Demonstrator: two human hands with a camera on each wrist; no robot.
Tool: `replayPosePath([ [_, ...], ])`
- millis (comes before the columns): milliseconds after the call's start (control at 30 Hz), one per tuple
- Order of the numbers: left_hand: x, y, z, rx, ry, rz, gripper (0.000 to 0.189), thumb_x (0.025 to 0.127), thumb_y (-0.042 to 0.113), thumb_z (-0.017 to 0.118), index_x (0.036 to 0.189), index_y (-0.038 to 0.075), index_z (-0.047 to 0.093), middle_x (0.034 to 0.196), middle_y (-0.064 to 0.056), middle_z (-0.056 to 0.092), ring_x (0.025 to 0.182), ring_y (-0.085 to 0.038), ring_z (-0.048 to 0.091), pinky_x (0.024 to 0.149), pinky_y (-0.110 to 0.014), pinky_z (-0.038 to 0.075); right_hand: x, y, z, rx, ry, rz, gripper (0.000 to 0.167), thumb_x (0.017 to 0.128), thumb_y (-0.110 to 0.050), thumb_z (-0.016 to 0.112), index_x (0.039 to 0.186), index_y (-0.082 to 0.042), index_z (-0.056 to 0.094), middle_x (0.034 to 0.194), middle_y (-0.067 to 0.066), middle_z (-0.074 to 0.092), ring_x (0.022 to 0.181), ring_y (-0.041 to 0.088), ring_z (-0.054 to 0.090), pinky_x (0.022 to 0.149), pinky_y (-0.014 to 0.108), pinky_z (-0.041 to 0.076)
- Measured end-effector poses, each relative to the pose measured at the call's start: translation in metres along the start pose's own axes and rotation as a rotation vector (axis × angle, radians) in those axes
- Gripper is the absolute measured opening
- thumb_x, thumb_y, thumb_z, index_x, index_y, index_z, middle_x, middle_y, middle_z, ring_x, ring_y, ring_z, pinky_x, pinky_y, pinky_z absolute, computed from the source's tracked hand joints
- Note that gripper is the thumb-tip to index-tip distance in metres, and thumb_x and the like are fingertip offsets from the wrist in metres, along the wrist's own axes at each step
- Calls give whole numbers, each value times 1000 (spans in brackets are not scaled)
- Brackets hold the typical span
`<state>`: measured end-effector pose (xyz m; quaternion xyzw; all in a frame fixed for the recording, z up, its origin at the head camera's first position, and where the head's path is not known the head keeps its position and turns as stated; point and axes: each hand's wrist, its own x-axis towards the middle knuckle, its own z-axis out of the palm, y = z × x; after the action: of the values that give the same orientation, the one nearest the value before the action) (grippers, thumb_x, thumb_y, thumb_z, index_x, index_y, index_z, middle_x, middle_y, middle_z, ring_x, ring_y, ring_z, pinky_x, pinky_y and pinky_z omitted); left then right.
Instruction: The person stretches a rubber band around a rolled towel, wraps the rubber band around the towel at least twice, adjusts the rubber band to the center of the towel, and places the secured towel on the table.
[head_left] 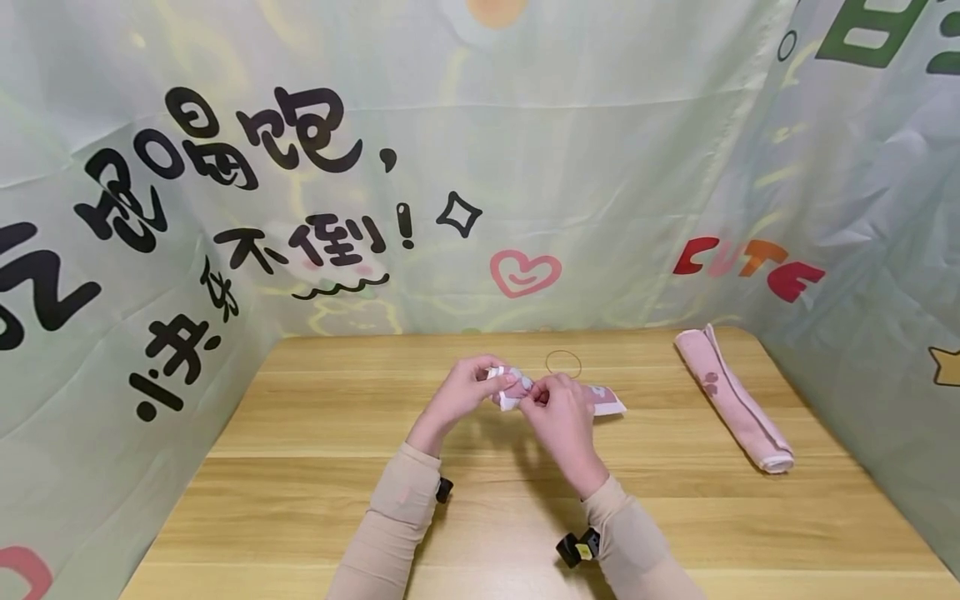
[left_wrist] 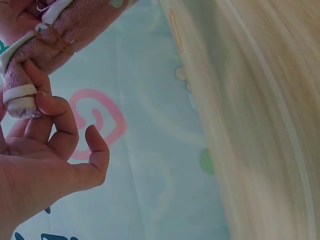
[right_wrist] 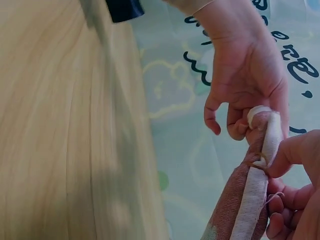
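Observation:
A small rolled towel (head_left: 606, 402), pink with a white edge, is held above the table by both hands. My left hand (head_left: 459, 393) grips its left end, with fingers curled around the tip in the left wrist view. A thin brown rubber band (left_wrist: 54, 39) circles the roll and cinches it a little way in from that end. My right hand (head_left: 564, 417) pinches the roll at the band, thumb and fingertips on the white edge (right_wrist: 250, 200). Beyond the right hand, the roll's far end sticks out. A loose white thread (right_wrist: 272, 196) hangs near the right fingers.
Another rubber band (head_left: 564, 363) lies as a loop on the wooden table (head_left: 315, 483), behind the right hand. A longer rolled pink towel (head_left: 731, 400) lies at the table's right side. Printed cloth (head_left: 600, 167) walls in the back and sides.

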<state>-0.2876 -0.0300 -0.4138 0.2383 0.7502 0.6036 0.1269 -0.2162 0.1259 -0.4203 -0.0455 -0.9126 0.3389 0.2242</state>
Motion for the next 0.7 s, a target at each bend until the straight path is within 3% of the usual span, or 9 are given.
replayPosePath([
  [200, 0, 2, -1, -15, -39, 9, 23, 93, 16, 66, 108, -2, 67, 100, -19, 69, 76, -11, 62, 73, -37, 56, 2, 3, 1, -62, 35, -22, 9, 71, -18, 69, 70, -11, 62, 76, 5, 60, 77, 24, 54, 77, 44, 39],
  [333, -2, 3, -4, 4, -45, 18, 20, 93, 16, 66, 106, 0, 68, 92, -12, 68, 74, -11, 61, 73, -41, 57, 6, 10, -3, -74, -17, 34, 13, 74, -22, 68, 71, -11, 61, 81, 5, 60, 85, 27, 56, 75, 45, 40],
  [433, -4, 5, -5, 56, -24, 31, 19, 93, 18, 66, 103, 3, 68, 86, -8, 66, 71, -11, 59, 70, -37, 57, 9, 14, -7, -56, -64, 58, 14, 75, -22, 68, 72, -11, 61, 81, 6, 59, 85, 26, 55, 68, 39, 39],
  [533, -4, 6, -5, 176, 25, 36, 20, 92, 23, 67, 103, 6, 67, 84, -7, 66, 70, -12, 59, 63, -28, 54, 10, 15, -8, -25, -68, 35, 12, 74, -19, 68, 72, -9, 61, 77, 6, 58, 78, 24, 53, 66, 33, 37],
  [600, -4, 7, -3, 307, 67, 37, 22, 92, 28, 67, 105, 10, 67, 83, -6, 67, 69, -13, 59, 61, -27, 51, 10, 16, -8, -17, -64, 25, 12, 73, -18, 69, 72, -9, 62, 76, 6, 57, 74, 23, 52, 67, 32, 37],
  [700, -4, 8, 0, 519, 101, 67, 35, 90, 39, 69, 114, 14, 66, 96, -4, 70, 80, -18, 62, 75, -34, 50, 11, 16, -8, -24, -59, 31, 12, 74, -18, 69, 72, -9, 63, 76, 6, 59, 74, 22, 53, 70, 34, 38],
])
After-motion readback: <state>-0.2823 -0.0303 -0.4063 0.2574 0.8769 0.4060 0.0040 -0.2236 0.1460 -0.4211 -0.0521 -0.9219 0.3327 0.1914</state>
